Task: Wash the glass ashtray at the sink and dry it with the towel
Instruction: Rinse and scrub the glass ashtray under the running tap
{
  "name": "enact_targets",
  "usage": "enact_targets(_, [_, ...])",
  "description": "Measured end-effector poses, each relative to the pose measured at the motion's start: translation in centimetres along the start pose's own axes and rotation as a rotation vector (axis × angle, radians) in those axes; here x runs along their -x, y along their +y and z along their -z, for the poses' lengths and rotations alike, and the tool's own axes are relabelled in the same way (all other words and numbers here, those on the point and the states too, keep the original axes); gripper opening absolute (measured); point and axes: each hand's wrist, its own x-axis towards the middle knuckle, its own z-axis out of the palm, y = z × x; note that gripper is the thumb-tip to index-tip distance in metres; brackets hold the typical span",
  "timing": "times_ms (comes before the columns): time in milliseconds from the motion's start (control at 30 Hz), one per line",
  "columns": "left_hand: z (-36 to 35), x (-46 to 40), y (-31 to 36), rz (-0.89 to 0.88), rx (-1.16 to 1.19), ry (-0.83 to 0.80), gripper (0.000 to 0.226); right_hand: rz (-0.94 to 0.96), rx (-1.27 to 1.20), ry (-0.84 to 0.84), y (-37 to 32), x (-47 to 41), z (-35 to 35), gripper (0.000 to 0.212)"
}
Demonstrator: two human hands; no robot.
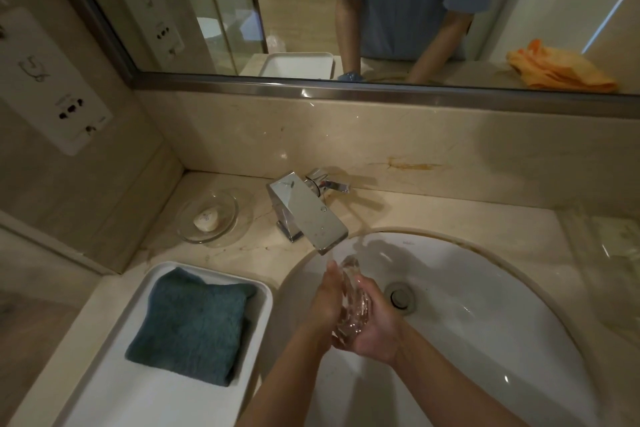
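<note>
**Wet glass, slippery hold**

A beige bathroom surface point(433, 215) around a white sink point(485, 288). Under the tap point(313, 215), the left hand point(327, 302) and right hand point(375, 322) each grasp the ashtray point(351, 295). Wet glass could slip and chip against the sink. The towel point(194, 322) lies left of the sink.

The clear glass ashtray point(351, 298) stands on edge over the white sink point(485, 288), under the faucet, while the folded teal towel point(194, 322) lies at its nine o'clock.

Head camera looks down, close over sink point(485, 288).
</note>
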Motion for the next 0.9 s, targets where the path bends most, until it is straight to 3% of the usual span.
enact_targets(133, [-0.2,-0.1,0.0,-0.077,-0.106,0.155,0.064,-0.022,-0.072,-0.026,0.4,-0.5,0.0,0.056])
enact_targets(233, [0.3,0.0,0.4,-0.061,-0.088,0.163,0.057,-0.020,-0.067,-0.056,0.1,-0.6,-0.2,0.052])
enact_targets(367, [1.5,-0.5,-0.3,-0.018,-0.126,0.165,0.063,-0.050,0.041,-0.061,-0.3,-1.3,-0.1,0.053])
enact_targets(500, [2.3,-0.6,-0.2,-0.008,-0.157,0.194,0.059,-0.025,0.142,-0.145,-0.6,-1.4,0.0,0.034])
enact_targets(633, [2.9,0.2,0.5,0.047,-0.110,0.195,0.045,0.022,0.226,-0.116,-1.6,-1.3,-0.2,0.031])
enact_targets(800, [3.0,0.6,0.4,0.064,0.123,0.173,0.050,0.087,0.309,-0.009,-2.1,-1.8,-0.2,0.024])
enact_targets(900, [3.2,0.6,-0.1,0.120,0.327,0.174,0.045,0.095,0.307,0.040,-2.1,-2.3,0.0,0.032])
